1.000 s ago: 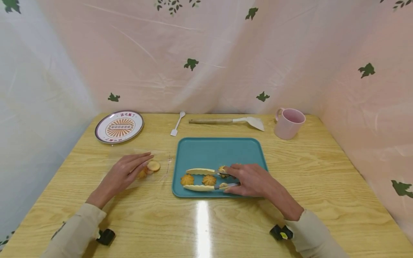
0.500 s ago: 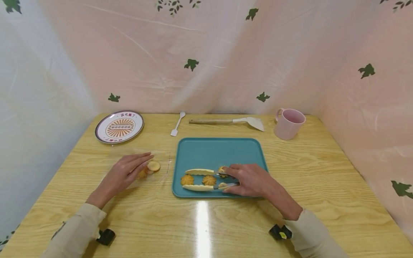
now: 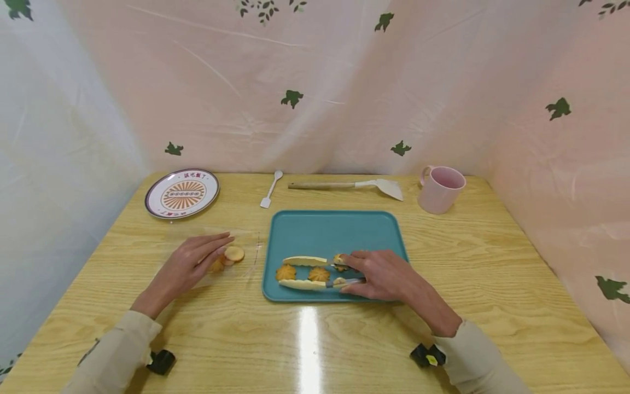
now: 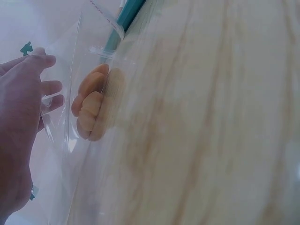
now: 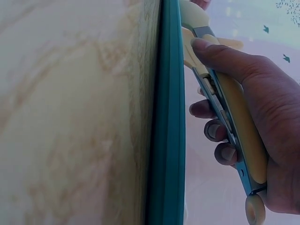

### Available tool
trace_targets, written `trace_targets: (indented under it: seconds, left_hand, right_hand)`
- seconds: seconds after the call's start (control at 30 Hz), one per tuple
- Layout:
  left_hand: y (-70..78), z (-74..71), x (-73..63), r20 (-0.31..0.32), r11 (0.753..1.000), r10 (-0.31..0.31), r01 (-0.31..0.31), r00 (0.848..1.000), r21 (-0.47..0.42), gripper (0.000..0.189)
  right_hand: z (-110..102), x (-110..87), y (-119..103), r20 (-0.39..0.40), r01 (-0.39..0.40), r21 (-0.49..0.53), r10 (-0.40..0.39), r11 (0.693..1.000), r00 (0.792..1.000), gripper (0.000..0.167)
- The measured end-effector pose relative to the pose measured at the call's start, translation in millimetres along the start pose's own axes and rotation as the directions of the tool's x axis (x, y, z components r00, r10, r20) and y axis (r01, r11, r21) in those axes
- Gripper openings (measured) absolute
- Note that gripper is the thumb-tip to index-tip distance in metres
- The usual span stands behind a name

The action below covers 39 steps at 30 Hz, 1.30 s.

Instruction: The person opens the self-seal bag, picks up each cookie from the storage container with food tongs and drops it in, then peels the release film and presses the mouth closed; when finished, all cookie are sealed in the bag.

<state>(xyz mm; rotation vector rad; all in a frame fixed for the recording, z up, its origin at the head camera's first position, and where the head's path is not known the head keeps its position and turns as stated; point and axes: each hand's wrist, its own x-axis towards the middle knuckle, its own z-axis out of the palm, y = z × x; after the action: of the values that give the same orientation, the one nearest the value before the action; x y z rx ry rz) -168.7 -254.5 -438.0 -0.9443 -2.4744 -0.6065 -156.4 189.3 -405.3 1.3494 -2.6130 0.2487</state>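
My right hand grips a pair of tongs with cream scalloped tips, low over the teal tray. The tongs are spread, their cream tips on either side of two star-shaped cookies. More cookies lie by the tongs' metal arms, partly covered by this hand. To the left, my left hand holds a clear plastic bag, its creases running to the fingers. Inside the bag several round cookies are bunched together; in the head view my fingers partly cover them.
Behind the tray a spatula with a wooden handle and a small white spoon lie on the wooden table. A patterned plate stands back left, a pink mug back right. Draped cloth encloses the table's back and sides.
The tongs' cream tips have shifted very slightly left and away from me around the two cookies. My left hand and the bag stay where they were.
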Motion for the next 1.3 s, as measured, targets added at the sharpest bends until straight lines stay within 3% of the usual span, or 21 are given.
trace_targets:
  seconds: [0.37, 0.87, 1.3]
  left_hand:
    - [0.6, 0.6, 1.0, 0.005, 1.0, 0.003, -0.003, 1.0, -0.001, 0.044]
    - [1.0, 0.6, 1.3, 0.015, 1.0, -0.006, 0.006, 1.0, 0.002, 0.044]
    - [1.6, 0.4, 1.4, 0.008, 1.0, -0.007, 0.007, 1.0, -0.003, 0.044]
  right_hand:
    - [2.2, -0.8, 2.2, -0.02, 0.0, -0.004, 0.0, 1.0, 1.0, 0.054]
    - [1.3, 3.1, -0.5, 0.027, -0.02, -0.001, 0.02, 1.0, 0.999, 0.057]
    - [2.2, 3.5, -0.1, -0.016, 0.015, -0.013, -0.016, 1.0, 1.0, 0.055]
